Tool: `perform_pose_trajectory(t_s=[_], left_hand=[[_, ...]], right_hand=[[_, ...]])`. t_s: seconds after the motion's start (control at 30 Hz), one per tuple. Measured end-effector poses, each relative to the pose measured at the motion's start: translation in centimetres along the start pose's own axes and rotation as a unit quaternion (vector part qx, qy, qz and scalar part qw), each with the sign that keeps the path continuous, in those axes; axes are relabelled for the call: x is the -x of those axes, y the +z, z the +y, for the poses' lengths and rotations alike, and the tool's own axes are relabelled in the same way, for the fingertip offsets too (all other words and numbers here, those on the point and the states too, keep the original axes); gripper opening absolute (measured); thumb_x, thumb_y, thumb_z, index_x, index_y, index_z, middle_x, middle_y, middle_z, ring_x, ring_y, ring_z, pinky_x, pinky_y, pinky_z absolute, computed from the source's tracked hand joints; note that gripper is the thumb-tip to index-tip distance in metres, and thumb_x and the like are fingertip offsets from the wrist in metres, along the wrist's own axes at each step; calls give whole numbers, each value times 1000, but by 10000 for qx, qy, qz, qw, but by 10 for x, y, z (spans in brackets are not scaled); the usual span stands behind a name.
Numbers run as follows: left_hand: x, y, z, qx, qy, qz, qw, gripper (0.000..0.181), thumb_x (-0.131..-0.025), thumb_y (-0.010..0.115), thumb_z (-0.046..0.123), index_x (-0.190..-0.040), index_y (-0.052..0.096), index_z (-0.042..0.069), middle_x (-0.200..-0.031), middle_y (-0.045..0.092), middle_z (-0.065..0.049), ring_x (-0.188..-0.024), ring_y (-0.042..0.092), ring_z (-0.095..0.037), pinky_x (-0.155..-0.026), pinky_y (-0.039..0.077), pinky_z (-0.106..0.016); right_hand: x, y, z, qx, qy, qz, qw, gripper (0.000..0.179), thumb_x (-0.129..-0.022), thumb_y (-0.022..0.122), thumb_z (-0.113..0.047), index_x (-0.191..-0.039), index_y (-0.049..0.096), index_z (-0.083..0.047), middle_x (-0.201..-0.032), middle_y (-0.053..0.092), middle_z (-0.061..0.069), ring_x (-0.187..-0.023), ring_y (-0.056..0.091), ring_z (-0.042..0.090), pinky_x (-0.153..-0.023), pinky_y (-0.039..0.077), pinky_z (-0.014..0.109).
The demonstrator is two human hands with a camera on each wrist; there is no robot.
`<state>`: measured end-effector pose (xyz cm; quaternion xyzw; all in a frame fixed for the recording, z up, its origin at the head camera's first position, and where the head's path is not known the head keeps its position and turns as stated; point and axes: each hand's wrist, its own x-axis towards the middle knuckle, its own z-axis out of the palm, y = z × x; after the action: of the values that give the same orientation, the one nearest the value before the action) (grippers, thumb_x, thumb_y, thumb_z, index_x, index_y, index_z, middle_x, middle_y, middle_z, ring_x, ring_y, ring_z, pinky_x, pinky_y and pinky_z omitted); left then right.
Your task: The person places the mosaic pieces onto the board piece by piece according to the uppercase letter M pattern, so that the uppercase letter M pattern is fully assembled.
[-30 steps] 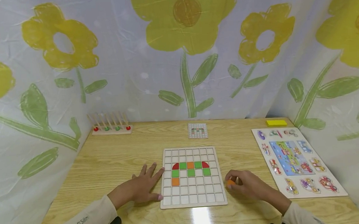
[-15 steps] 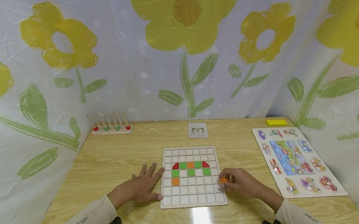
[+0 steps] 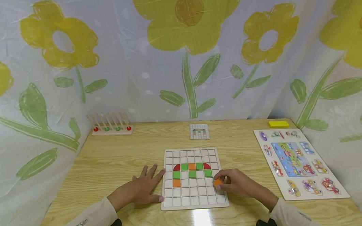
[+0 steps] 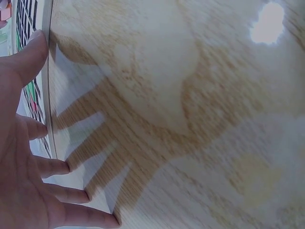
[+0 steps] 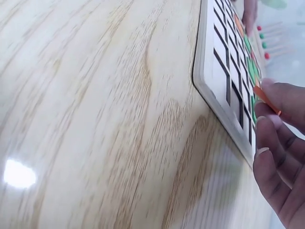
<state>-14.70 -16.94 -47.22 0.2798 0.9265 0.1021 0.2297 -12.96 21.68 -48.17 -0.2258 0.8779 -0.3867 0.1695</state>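
A square wooden grid board (image 3: pixel 185 192) lies flat on the table, with red, green and orange tiles set in some of its cells. Between thumb and fingers, my right hand (image 3: pixel 238 184) pinches an orange square tile (image 3: pixel 217 182) over the board's right part, just below the right-hand green tile (image 3: pixel 208 173). In the right wrist view the pinched orange tile (image 5: pixel 267 99) is seen nearly edge-on. My left hand (image 3: pixel 145 189) rests spread on the table, its thumb and index fingertip at the board's left edge. Another orange tile (image 3: pixel 176 183) sits in the left part.
A small pattern card (image 3: pixel 199 131) lies behind the board. At the back left stands a peg rack (image 3: pixel 112 131) with red and green beads. A vehicle picture puzzle (image 3: pixel 297 165) lies on the right, with a yellow block (image 3: pixel 278 124) behind it.
My right hand has moved left, carrying the orange tile from beside the board's right edge to over its right-hand cells. The left hand has stayed in place.
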Motion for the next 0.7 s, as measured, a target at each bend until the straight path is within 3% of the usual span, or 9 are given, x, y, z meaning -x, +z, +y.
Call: perform_pose_trajectory(t_s=[0.7], left_hand=[[-1, 2, -3, 98, 61, -26, 9999, 96, -91, 60, 65, -163, 17, 18, -166, 8, -25, -147, 10, -60, -96, 30, -83]], right_hand=[[-13, 3, -3, 101, -173, 17, 9998, 25, -92, 73, -11, -117, 72, -8, -93, 66, -2, -63, 51, 2, -56, 43, 18]])
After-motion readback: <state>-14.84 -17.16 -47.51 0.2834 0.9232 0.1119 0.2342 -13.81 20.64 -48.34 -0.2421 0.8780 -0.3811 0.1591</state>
